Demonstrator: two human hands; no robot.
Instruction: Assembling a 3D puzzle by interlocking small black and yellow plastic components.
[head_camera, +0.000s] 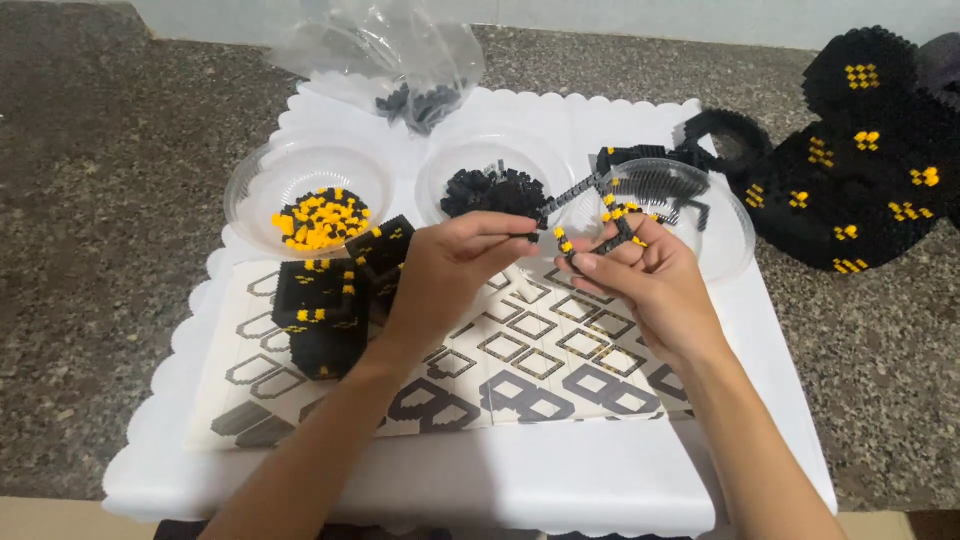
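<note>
Speckled grey stone (90, 300) carries a white scalloped tray (560, 470) with a printed instruction sheet (520, 370), three clear bowls of tiny black and yellow bricks and a finished black brick figure (860, 170) at the far right. Above the sheet, the left hand (450, 270) pinches shut on one end of a thin black-and-yellow brick strip (590, 215), while the right hand (645, 280) cradles the other end in loosely curled fingers. Such a slender strip could snap at a joint under uneven pressure, scattering pieces into the nearest bowl (690, 215).

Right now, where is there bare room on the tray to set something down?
Free: the white tray's near strip, between the instruction sheet and the front edge. Crowded: the far half, with three bowls, a bag, and both hands.
</note>
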